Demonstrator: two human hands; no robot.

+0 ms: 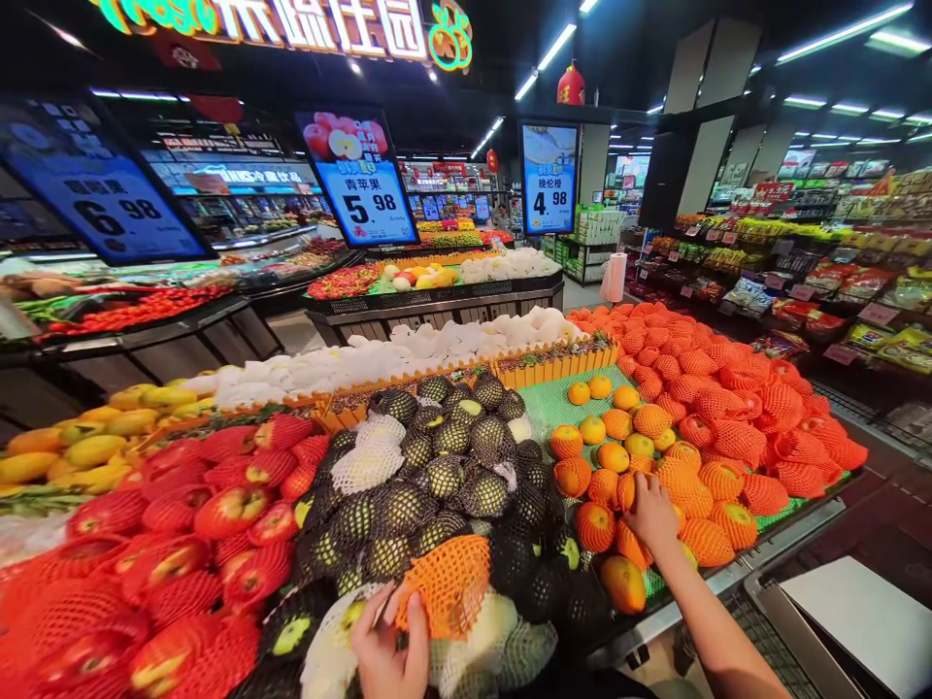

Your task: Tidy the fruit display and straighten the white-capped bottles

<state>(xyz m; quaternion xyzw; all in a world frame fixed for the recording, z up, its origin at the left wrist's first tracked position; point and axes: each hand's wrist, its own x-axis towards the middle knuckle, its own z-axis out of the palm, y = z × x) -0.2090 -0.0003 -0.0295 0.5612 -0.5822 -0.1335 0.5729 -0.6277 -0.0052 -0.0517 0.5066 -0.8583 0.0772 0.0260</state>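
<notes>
My left hand [389, 646] is closed on an empty orange foam net sleeve [446, 582], holding it over a heap of dark-netted fruit [437, 476]. My right hand [651, 513] reaches out over the pile of oranges [641, 456] on a green mat. Its fingers curl round one orange at the near side of the pile. Some oranges wear orange nets and some are bare.
Red-netted apples [182, 544] lie to the left, yellow fruit [80, 451] behind them, white-netted fruit [408, 354] at the back. A big heap of orange-netted fruit [735, 398] fills the right. A metal cart [815, 621] stands at lower right. Price signs [360, 199] hang above.
</notes>
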